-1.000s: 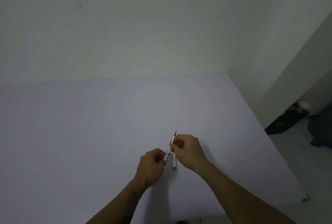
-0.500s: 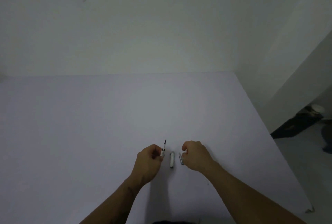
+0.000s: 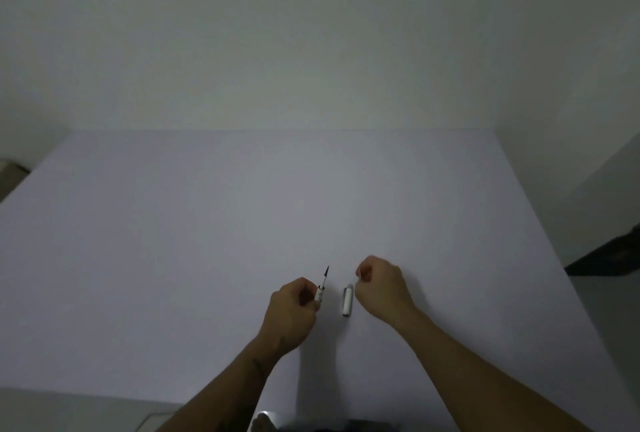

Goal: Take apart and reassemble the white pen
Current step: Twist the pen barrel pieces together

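Note:
My left hand [image 3: 292, 314] is closed around the lower end of the white pen [image 3: 321, 288], which points up and away, with its thin refill and dark tip bare. A short white pen cap [image 3: 347, 300] lies on the table between my hands, touching neither. To the right of the cap, my right hand [image 3: 381, 284] is curled, and a small pale pen piece [image 3: 359, 273] is pinched at its fingertips. That piece is mostly hidden by the fingers.
The work surface is a plain white table [image 3: 207, 241] against a pale wall. Its right edge drops to the floor, where a dark object [image 3: 609, 258] lies. The near edge runs just below my forearms.
My hands have separated. The right hand came off the pen's front end and moved right, past the cap. The left hand keeps the pen with its refill now bare.

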`<move>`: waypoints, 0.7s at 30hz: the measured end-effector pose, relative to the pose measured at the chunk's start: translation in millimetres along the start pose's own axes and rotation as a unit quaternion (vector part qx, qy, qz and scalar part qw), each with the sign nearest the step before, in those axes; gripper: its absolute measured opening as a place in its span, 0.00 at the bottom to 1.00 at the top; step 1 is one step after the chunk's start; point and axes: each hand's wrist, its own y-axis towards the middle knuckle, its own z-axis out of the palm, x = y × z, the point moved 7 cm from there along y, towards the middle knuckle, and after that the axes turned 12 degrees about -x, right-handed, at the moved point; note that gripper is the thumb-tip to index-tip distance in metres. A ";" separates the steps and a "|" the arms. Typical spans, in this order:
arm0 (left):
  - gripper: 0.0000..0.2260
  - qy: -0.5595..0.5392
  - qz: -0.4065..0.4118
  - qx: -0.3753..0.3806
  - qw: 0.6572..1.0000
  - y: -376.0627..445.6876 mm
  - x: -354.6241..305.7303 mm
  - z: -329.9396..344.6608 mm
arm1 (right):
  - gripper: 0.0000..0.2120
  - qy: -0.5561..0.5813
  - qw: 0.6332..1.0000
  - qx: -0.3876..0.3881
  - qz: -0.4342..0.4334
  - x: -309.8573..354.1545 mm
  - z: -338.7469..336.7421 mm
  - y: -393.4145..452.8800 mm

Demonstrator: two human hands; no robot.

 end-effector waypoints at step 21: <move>0.04 0.000 0.071 0.001 0.997 8.4 9.6 -56.2 | 0.05 0.202 0.979 -0.022 -0.024 113.2 -9.0 -43.8</move>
